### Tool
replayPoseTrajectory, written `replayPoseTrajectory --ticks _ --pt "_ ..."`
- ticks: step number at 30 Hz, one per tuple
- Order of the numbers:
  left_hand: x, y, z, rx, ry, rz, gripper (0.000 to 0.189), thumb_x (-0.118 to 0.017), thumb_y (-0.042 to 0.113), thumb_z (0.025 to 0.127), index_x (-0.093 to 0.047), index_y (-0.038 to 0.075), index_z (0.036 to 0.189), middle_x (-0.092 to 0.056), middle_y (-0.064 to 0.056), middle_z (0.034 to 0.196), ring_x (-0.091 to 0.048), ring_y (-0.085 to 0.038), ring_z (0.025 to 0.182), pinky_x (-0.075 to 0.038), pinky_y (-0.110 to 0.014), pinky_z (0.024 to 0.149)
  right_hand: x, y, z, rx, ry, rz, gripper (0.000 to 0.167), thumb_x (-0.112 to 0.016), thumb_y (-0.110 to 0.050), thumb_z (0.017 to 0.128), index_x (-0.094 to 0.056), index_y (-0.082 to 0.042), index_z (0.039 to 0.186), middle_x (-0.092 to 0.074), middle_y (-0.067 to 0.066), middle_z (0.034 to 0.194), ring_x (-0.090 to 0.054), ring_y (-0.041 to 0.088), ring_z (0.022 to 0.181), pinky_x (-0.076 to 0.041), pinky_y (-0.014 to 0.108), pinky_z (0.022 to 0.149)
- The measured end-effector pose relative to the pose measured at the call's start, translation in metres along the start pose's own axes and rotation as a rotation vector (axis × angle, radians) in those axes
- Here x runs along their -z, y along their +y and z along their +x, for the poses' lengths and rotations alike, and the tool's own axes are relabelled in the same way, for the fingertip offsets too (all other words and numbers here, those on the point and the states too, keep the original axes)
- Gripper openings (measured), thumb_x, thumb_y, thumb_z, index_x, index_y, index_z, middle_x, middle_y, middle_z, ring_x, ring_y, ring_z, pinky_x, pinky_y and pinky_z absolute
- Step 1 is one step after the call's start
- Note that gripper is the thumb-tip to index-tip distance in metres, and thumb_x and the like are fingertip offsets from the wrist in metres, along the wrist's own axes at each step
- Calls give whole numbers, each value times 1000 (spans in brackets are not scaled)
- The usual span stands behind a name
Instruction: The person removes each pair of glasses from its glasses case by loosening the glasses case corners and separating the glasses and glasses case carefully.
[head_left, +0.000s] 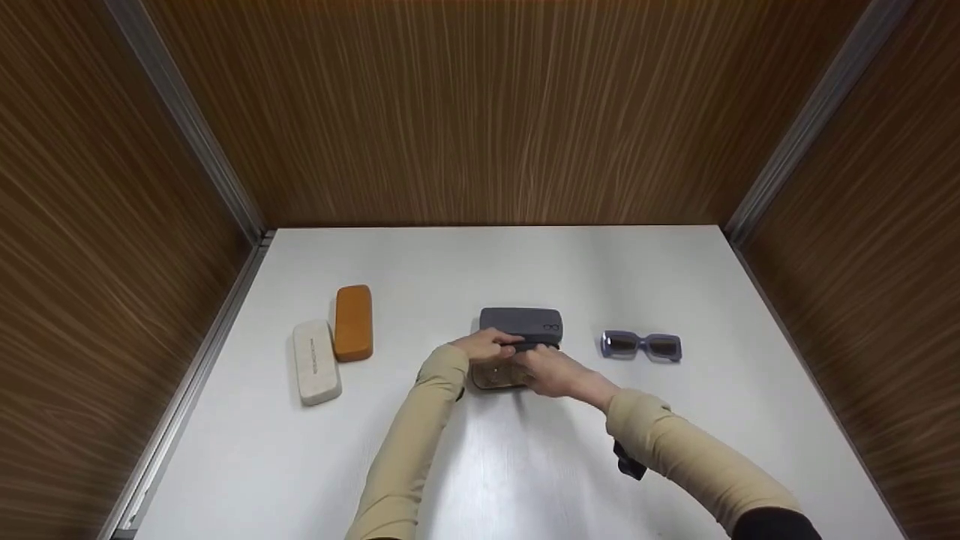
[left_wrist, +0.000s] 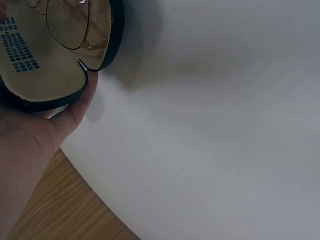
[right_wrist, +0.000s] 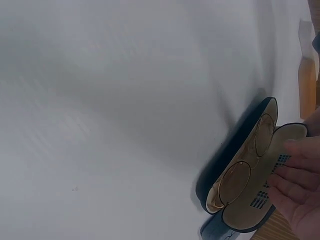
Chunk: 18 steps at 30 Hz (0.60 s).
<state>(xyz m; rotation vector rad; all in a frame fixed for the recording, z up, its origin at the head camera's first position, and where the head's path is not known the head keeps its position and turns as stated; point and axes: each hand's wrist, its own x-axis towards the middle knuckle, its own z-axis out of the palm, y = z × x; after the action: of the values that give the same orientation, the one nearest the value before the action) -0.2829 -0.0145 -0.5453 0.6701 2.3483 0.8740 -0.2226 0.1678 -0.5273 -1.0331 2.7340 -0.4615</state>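
A glasses case (head_left: pixel 499 376) with a dark outside and beige lining lies open between both hands. Gold wire-rimmed glasses (right_wrist: pixel 235 181) rest in its lower shell. My left hand (head_left: pixel 487 345) grips the lid from outside, one finger behind its edge near the hinge. Fingers of my right hand (right_wrist: pixel 295 187) lie bent over the inside of the lid (left_wrist: pixel 55 82), by blue print. In the head view, my right hand (head_left: pixel 553 371) covers the case's right end. Just behind stands a blue-grey glasses case (head_left: pixel 514 321) with a small glasses drawing, partly hidden by the hands.
On the left of the white table (head_left: pixel 480 262) lie an orange glasses case (head_left: pixel 353 322) and a cream glasses case (head_left: pixel 316 362), side by side. Blue-framed sunglasses (head_left: pixel 641 345) lie to the right. Wood-grain panels (head_left: pixel 480 112) enclose the back and sides.
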Motion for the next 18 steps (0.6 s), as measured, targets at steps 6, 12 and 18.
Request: replayPoseTrajectory --ticks 6,12,18 --pt "0 -1 0 10 -1 -30 49 -49 31 104 -49 13 149 -45 -16 156 -39 -35 148 -30 -47 126 -7 1 4 -10 -2 5 16 -62 4 93 -67 3 108 -73 20 94 -72 31 82 -60 49 70" --pt "-1 -1 -1 31 4 -69 48 -50 26 103 -50 15 149 -45 -14 157 -38 -33 149 -29 -46 126 -14 4 7 -14 16 -5 22 -62 7 91 -66 5 113 -73 22 105 -73 33 92 -61 49 75" --pt "-2 -1 0 42 5 -100 47 -49 27 104 -51 16 149 -46 -13 157 -36 -33 150 -26 -46 128 -22 7 10 28 65 -77 13 -62 4 94 -67 4 106 -73 19 100 -74 34 90 -61 46 71"
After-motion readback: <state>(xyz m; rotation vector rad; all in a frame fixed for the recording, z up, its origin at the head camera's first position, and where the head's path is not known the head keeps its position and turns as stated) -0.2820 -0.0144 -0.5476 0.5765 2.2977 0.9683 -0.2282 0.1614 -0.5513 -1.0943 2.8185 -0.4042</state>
